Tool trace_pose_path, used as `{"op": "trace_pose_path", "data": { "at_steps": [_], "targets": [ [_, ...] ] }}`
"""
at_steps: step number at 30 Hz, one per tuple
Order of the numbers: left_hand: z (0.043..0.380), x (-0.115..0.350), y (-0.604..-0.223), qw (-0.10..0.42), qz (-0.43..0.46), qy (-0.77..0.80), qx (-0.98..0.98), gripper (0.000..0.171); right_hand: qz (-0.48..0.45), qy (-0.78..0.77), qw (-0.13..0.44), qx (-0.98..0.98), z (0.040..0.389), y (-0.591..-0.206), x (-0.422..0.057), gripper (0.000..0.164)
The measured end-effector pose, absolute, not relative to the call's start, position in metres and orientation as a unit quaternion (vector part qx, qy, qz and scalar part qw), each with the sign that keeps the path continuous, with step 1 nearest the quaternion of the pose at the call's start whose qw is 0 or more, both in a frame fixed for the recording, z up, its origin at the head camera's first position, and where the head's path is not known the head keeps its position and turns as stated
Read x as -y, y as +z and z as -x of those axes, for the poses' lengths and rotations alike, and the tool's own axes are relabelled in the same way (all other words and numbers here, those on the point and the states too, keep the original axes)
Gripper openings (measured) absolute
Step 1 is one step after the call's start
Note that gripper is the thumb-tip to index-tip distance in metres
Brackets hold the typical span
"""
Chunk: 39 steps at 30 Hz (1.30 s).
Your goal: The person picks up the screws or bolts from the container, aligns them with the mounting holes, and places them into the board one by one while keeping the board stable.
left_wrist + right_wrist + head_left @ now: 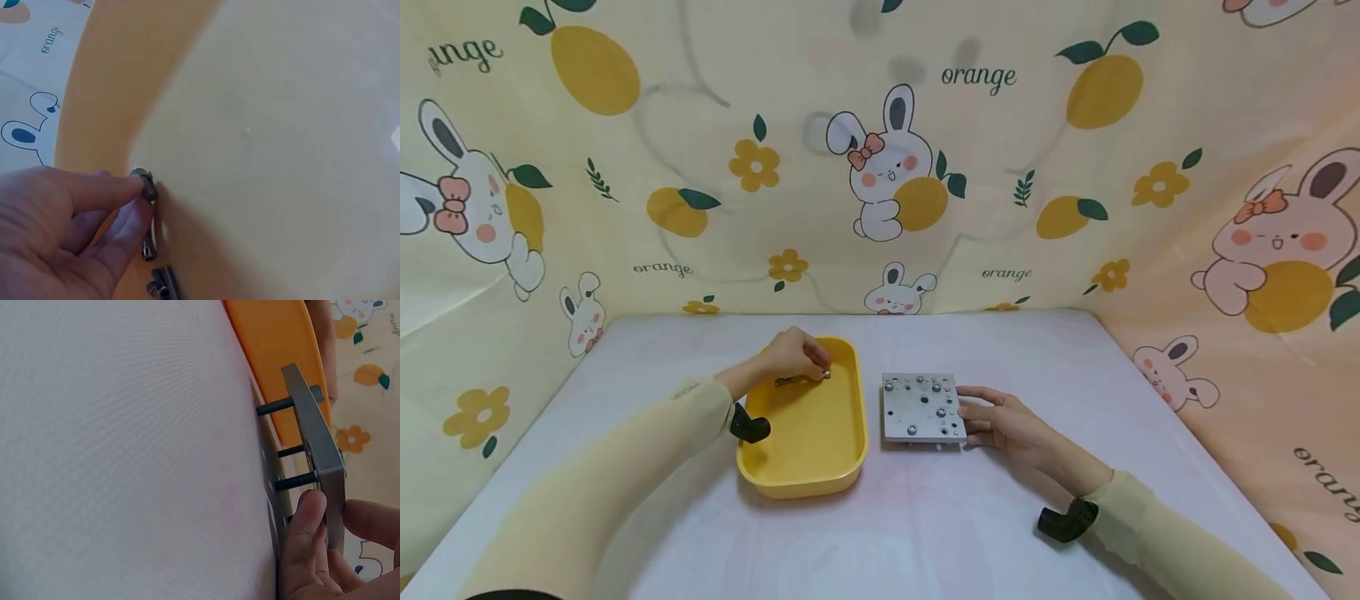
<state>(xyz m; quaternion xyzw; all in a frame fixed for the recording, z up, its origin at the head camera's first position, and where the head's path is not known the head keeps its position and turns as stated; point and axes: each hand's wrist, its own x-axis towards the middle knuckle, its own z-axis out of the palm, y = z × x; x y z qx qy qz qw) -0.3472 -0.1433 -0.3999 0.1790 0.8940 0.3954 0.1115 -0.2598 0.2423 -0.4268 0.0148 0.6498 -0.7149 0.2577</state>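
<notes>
My left hand [796, 354] is inside the far part of the yellow tray [805, 483]. Between its thumb and forefinger it pinches a small dark metal screw [148, 185], close over the tray floor. More screws [164, 284] lie just below those fingertips in the left wrist view. To the right of the tray, a square silver metal plate [910, 408] has several holes and several screws set in it. My right hand [1006, 423] grips the plate's right edge, with fingers above and beneath it. Threaded screw shanks [295, 482] stick out from the plate's underside in the right wrist view.
Tray and plate are side by side on a white-covered table [940, 525]. Behind it hangs a cream cloth [820, 50] printed with rabbits and oranges, which also rises along both sides. The tray's raised wall [863, 417] stands between the two hands.
</notes>
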Motion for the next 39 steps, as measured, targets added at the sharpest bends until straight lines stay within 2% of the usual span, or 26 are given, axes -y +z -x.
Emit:
{"op": "trace_pose_path", "data": {
  "at_steps": [7,22,32,39],
  "targets": [
    [0.347,0.135,-0.403,0.151,-0.187,0.428,-0.872,0.023,-0.013,-0.715,0.257,-0.65,0.261,-0.427,-0.241,0.061],
    [0.34,0.132,-0.401,0.202,-0.207,0.424,-0.858,0.026,-0.017,-0.712,0.256,-0.653,0.261,-0.429,-0.239,0.06],
    [0.345,0.132,-0.409,0.191,-0.244,0.395,-0.865,0.022,-0.021,-0.71,0.256,-0.655,0.261,-0.428,-0.239,0.059],
    [0.343,0.133,-0.404,0.216,-0.243,0.426,-0.845,0.025,-0.02,-0.71,0.256,-0.656,0.261,-0.428,-0.24,0.06]
  ]
}}
